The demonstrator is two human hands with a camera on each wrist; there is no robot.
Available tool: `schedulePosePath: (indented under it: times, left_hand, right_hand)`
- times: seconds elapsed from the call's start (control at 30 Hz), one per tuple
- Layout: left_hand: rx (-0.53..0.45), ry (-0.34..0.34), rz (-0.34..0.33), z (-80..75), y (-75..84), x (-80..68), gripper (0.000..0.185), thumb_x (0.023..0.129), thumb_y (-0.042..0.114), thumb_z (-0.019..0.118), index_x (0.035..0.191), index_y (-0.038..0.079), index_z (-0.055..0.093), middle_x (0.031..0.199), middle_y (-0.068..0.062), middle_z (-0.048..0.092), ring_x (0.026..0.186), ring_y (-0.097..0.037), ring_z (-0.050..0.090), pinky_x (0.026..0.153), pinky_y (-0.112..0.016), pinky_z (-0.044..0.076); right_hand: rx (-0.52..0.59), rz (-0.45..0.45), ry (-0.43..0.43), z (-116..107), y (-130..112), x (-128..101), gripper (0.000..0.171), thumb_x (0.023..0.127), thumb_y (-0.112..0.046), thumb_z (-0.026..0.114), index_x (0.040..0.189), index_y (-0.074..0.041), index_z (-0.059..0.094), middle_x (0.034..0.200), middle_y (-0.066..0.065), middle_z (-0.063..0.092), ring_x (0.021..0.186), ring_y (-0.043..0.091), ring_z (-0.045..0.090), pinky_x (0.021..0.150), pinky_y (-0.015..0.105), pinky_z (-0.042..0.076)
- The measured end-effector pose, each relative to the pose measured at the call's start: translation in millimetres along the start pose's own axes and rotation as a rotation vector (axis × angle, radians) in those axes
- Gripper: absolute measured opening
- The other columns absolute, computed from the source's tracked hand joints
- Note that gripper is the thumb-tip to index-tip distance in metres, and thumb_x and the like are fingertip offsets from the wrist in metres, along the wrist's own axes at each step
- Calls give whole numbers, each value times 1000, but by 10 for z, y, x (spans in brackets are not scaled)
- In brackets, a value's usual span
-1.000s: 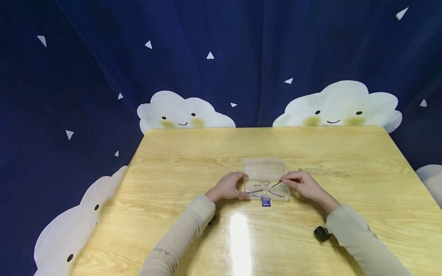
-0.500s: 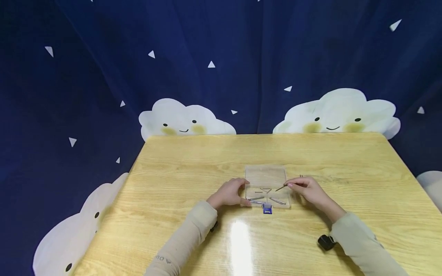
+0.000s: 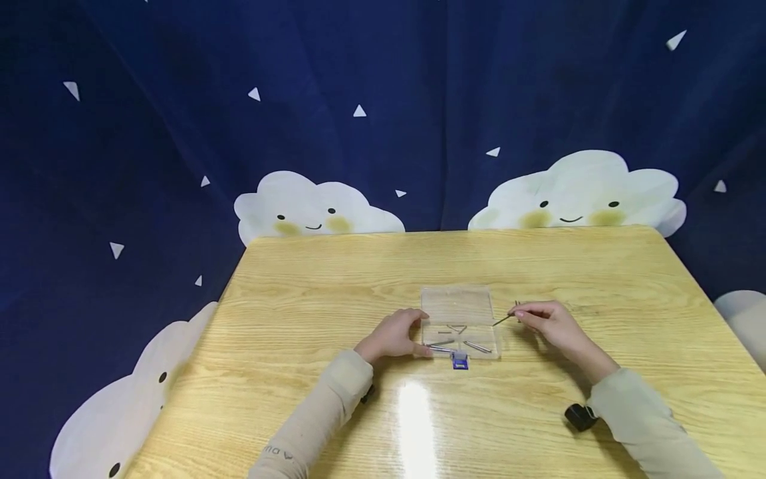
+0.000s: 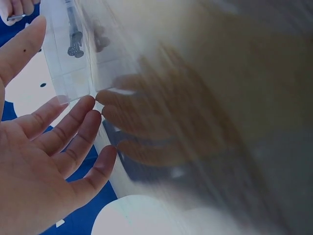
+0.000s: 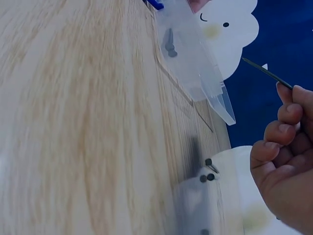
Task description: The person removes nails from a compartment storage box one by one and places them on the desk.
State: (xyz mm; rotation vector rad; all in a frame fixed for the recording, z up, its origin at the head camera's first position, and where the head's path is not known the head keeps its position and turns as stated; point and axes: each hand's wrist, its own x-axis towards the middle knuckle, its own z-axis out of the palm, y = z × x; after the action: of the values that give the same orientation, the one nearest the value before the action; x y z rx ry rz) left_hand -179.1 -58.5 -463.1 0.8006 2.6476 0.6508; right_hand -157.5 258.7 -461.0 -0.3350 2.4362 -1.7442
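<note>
A clear plastic box with its lid (image 3: pixel 456 303) folded back lies on the table, with several metal nails (image 3: pixel 477 346) in its compartments. A blue latch (image 3: pixel 459 361) hangs at its front edge. My left hand (image 3: pixel 391 334) rests at the box's left side, thumb near the front corner and fingers toward the back. In the left wrist view those fingers (image 4: pixel 78 120) are spread and nearly straight, tips at the box's edge. My right hand (image 5: pixel 293 142) pinches a thin dark nail (image 5: pixel 266 73) between thumb and index finger. Its point is toward the box's right side.
Beyond the right hand, a few loose nails (image 5: pixel 210 169) are on the wooden table (image 3: pixel 323 286). A dark blue curtain (image 3: pixel 335 60) with printed clouds hangs behind the table's far edge. A black wrist camera (image 3: pixel 579 417) sits under the right sleeve.
My right hand has drawn rightward with the nail, from over the box to beside its right edge. The left hand stays at the box. The head view has shifted slightly.
</note>
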Motion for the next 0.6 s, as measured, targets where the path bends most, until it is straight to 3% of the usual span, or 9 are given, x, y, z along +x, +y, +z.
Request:
schedulePosePath:
  times: [0.1,0.2,0.43,0.53,0.6]
  left_hand:
    - [2,1,6,7,5,6,72,70,41,76,127,6,49,114,-7,56,106,-21,51,93,-34,39]
    - [4,1,1,1,-2,3,73,70,42,76,127,6,49,114,-6,56,105,-21,51,92,-34,40]
    - [-5,-8,-10,-13,-6,-2,71,71,42,75,127,6,49,112,-5,56,104,-19,51,92,-34,39]
    - [-4,-8,-6,-5,-8,4,71,71,42,76,127,6,49,112,-5,56,104,-19,51,92,-33,39]
    - [2,-7,-2,0,-7,10,71,71,41,75,127,6,49,113,-5,56,105,-19,51,92,-33,40]
  right_hand:
    - [-5,-2,5,-44,11,-10,27,92,-10,55,103,14,61,78,-8,60,62,7,48,53,25,43]
    - [12,-12,8,-76,10,-6,25,91,-8,54,102,13,62,62,-1,52,52,10,39,46,29,36]
    - [41,2,23,-166,6,-25,18,92,-9,54,94,-17,70,63,-1,52,50,9,34,45,33,31]
    - [20,16,24,-218,27,-25,17,93,-12,53,97,-15,69,60,1,49,48,10,33,45,35,31]
    - [10,27,30,-253,49,-18,18,93,-14,53,99,-6,68,57,3,45,48,15,33,47,36,32]
